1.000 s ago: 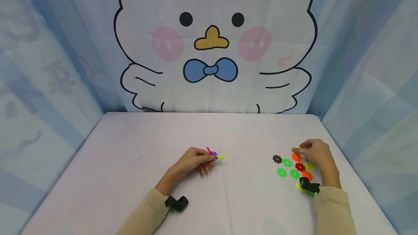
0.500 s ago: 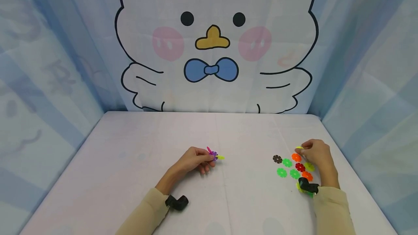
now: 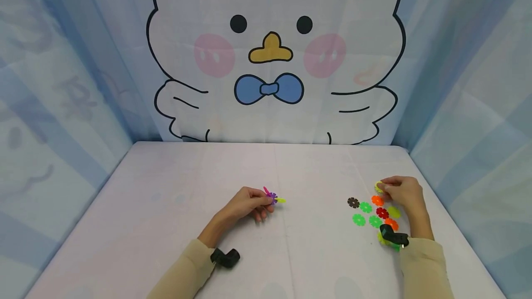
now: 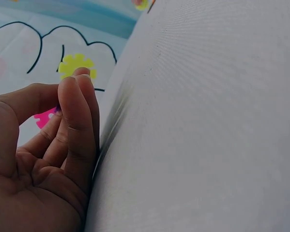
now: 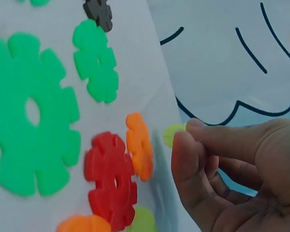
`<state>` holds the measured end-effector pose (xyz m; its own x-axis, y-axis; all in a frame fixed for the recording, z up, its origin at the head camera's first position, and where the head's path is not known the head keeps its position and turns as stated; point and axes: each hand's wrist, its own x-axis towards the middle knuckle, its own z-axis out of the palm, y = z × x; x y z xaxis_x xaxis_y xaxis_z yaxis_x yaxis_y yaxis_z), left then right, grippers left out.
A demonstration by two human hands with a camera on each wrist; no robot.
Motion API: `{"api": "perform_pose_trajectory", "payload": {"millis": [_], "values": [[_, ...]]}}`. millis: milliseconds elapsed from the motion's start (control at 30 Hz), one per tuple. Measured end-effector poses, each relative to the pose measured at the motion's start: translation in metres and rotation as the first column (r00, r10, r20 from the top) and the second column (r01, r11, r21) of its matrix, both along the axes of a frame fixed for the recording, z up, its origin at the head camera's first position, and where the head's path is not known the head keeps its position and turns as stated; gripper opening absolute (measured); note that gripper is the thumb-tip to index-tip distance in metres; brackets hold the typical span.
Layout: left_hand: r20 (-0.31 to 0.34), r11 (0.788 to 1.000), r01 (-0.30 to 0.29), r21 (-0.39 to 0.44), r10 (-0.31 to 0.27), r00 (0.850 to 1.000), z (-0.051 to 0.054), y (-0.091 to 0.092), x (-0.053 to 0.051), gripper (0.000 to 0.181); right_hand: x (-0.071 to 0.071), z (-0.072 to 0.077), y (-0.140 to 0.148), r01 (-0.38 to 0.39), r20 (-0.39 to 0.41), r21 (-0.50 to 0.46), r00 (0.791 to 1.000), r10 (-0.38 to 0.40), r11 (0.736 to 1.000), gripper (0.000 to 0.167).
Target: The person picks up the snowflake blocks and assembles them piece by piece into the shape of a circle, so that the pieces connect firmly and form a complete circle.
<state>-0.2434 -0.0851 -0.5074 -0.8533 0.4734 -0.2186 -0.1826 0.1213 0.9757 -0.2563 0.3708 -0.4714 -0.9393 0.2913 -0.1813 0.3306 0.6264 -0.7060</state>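
My left hand (image 3: 250, 203) pinches a small joined piece of notched discs, with a purple disc (image 3: 272, 197) in the middle, a pink one (image 3: 266, 191) and a yellow one (image 3: 281, 200) sticking out. The left wrist view shows the yellow disc (image 4: 76, 66) above the fingertips and the pink one (image 4: 44, 119) behind the hand (image 4: 48, 159). At the right, my right hand (image 3: 404, 193) holds a yellow disc (image 3: 378, 187) between thumb and finger, just behind an orange disc (image 3: 377, 200). In the right wrist view this yellow disc (image 5: 173, 135) is partly hidden by the fingertips.
Loose discs lie near my right hand: a dark brown one (image 3: 353, 202), several green ones (image 3: 359, 219), a red one (image 3: 382, 212), another orange one (image 3: 391, 224) and yellow ones (image 3: 393, 212). Some lie partly under the right wrist camera (image 3: 392, 236). A printed curtain (image 3: 270, 119) hangs behind the white table (image 3: 208, 160).
My right hand has shifted slightly, and the yellow disc in its fingers has come up and tilted so more of its face shows. My left hand has stayed almost still.
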Motion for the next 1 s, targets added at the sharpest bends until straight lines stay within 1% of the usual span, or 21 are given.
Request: {"api": "perform_pose_trajectory", "payload": {"millis": [100, 167, 300, 400, 467, 600, 700, 833, 933, 1000], "values": [[0.003, 1.0, 0.002, 0.003, -0.002, 1.0, 0.0, -0.001, 0.0, 0.029, -0.002, 0.002, -0.007, -0.041, -0.012, -0.093, 0.999, 0.041, 0.995, 0.051], [0.002, 1.0, 0.005, 0.002, -0.005, 1.0, 0.0, -0.001, 0.0, 0.029, -0.004, 0.004, -0.015, -0.088, -0.025, -0.175, 0.996, 0.085, 0.981, 0.056], [-0.001, 1.0, 0.004, 0.0, -0.004, 1.0, 0.0, -0.002, 0.0, 0.028, -0.008, 0.006, -0.038, -0.186, -0.049, -0.3, 0.983, 0.179, 0.936, 0.057], [-0.001, 1.0, 0.003, 0.0, -0.003, 1.0, -0.001, -0.002, 0.0, 0.028, -0.012, 0.006, -0.06, -0.252, -0.059, -0.351, 0.967, 0.247, 0.902, 0.052], [0.003, 1.0, 0.002, 0.001, -0.002, 1.0, -0.001, -0.002, 0.0, 0.028, -0.014, 0.006, -0.075, -0.299, -0.068, -0.36, 0.953, 0.295, 0.884, 0.048], [0.013, 1.0, 0.002, 0.008, -0.002, 1.0, 0.001, -0.002, 0.0, 0.027, -0.014, 0.004, -0.103, -0.38, -0.081, -0.342, 0.923, 0.376, 0.859, 0.039], [0.008, 1.0, 0.004, 0.011, -0.004, 1.0, 0.001, -0.003, 0.0, 0.028, -0.013, 0.002, -0.121, -0.444, -0.094, -0.351, 0.893, 0.441, 0.824, 0.033], [0.005, 1.0, 0.001, 0.01, -0.001, 1.0, 0.001, -0.002, 0.0, 0.028, -0.01, -0.001, -0.141, -0.523, -0.109, -0.37, 0.845, 0.523, 0.768, 0.029], [-0.002, 1.0, 0.001, 0.005, -0.001, 1.0, 0.0, -0.002, 0.0, 0.029, -0.007, -0.005, -0.153, -0.559, -0.107, -0.374, 0.818, 0.565, 0.74, 0.026], [0.0, 1.0, -0.001, 0.003, 0.001, 1.0, 0.0, -0.001, -0.001, 0.028, -0.006, -0.007, -0.159, -0.572, -0.097, -0.378, 0.806, 0.583, 0.728, 0.025]]}}
